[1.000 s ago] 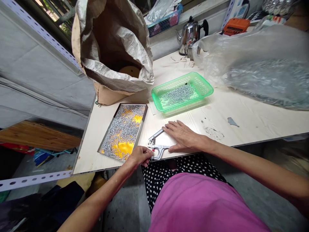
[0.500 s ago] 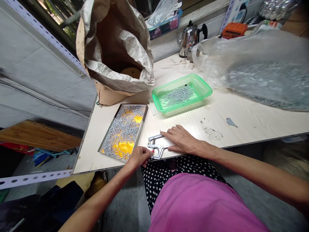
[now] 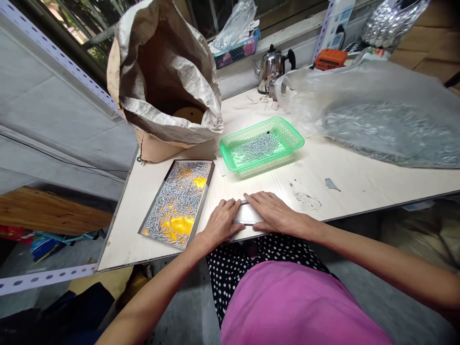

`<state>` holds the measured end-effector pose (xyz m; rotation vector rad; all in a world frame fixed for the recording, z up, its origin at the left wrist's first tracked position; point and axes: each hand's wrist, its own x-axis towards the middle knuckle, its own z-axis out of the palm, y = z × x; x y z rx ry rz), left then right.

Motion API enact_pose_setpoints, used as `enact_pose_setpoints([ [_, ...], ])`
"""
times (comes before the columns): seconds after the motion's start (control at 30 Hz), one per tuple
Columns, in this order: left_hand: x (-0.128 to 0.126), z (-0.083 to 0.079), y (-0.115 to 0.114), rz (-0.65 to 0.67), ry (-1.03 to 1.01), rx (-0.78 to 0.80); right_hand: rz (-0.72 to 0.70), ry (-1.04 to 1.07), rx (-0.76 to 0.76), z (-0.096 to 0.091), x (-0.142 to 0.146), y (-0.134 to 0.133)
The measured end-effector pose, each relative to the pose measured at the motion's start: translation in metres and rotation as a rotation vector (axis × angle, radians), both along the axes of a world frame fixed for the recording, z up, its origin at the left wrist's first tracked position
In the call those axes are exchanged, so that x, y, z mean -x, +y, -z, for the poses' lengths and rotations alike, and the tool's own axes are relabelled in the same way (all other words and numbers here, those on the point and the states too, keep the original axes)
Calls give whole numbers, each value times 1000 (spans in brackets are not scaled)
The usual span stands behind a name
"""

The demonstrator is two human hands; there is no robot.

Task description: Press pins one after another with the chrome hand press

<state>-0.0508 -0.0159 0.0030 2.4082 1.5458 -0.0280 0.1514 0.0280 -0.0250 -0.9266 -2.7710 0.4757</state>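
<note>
A small metal hand press tool lies at the front edge of the white table, mostly covered by my hands. My left hand is curled over its head end, fingers bent down around it. My right hand lies flat on the handle end with fingers stretched out and touching the left hand's fingertips. Just left of my hands sits a flat metal tray with a yellow bottom, holding many small silver pins. Behind my hands stands a green plastic basket with more pins.
A big open paper sack stands at the back left of the table. A large clear plastic bag of silver parts fills the right side. A steel kettle and an orange device sit at the back.
My left hand moved up from the table edge onto the tool's head. The tool's upper handle has come down and my right hand now lies flat over it. The view shifted slightly.
</note>
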Motion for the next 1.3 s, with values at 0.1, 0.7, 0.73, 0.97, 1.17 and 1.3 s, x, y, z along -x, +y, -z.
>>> enact_pose_setpoints([
  [0.1, -4, -3, 6, 43, 41, 9, 50, -18, 13, -1, -6, 0],
  [0.7, -18, 6, 19, 37, -27, 46, -59, -2, -60, 12, -3, 10],
  [0.73, -19, 5, 19, 34, -19, 45, -60, 0, -58, 12, -4, 10],
  [0.97, -19, 14, -15, -72, -92, -133, 0, 64, -42, -2, -21, 12],
  [1.17, -36, 34, -60, -85, -277, -248, 16, 29, -65, 0, -18, 26],
  [1.3, -47, 41, -70, -71, -352, -215, 43, 33, -111, 10, -7, 57],
])
